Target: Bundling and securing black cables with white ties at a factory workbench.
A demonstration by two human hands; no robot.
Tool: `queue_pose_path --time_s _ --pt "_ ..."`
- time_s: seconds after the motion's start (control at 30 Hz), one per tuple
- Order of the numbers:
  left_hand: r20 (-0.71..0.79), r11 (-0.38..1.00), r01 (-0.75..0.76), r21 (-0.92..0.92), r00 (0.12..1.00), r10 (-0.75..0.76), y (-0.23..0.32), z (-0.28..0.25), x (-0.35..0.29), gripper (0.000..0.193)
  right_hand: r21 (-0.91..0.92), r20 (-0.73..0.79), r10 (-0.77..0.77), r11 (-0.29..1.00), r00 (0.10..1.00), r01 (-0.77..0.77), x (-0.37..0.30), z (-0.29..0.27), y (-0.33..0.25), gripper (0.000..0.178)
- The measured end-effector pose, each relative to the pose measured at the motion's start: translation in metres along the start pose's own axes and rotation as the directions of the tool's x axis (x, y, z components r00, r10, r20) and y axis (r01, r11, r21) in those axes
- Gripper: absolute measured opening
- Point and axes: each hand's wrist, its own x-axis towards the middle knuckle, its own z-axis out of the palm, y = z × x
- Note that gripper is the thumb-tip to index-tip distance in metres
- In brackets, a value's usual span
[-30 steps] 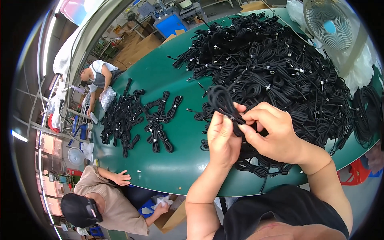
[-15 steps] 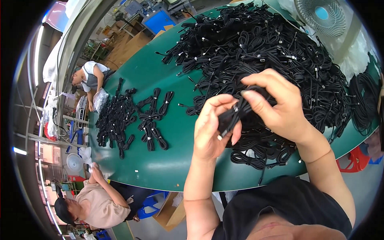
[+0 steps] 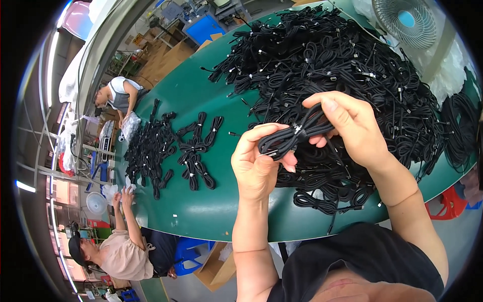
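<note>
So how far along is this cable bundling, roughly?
Done, it seems: a modest group of tied cable bundles lies on the green table to the left. In hand: the left hand and right hand both grip one coiled black cable, already banded at its middle. Left: the big loose cable heap behind, clearly the larger share.
</note>
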Motion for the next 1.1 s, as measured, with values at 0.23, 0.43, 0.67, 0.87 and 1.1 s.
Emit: queue_pose_path --time_s 0.23,0.43,0.67,0.87,1.1 --pt "0.033 0.989 0.071 -0.129 0.997 -0.068 0.002 0.003 0.002 0.062 0.279 0.035 0.077 0.957 0.996 -0.084 0.007 -0.009 0.010 0.028" --pt "0.067 1.000 -0.012 0.016 0.998 0.011 -0.001 0.002 0.003 0.052 0.374 0.043 0.147 0.915 0.988 -0.152 0.010 -0.009 0.013 0.024" --pt "-0.104 0.988 0.038 0.147 0.994 -0.022 -0.005 0.003 0.002 0.030 0.401 0.023 0.157 0.903 0.987 -0.153 0.008 -0.004 0.011 0.024" --pt "-0.354 0.983 0.019 -0.182 0.932 -0.083 -0.011 -0.003 0.005 0.049 -0.161 0.076 -0.444 0.878 0.893 0.450 0.000 0.002 0.014 0.014" --pt "-0.211 0.963 0.134 -0.234 0.960 -0.185 -0.009 -0.001 0.000 0.035 -0.489 0.474 -0.641 0.379 0.605 0.785 -0.003 0.016 0.019 0.035"
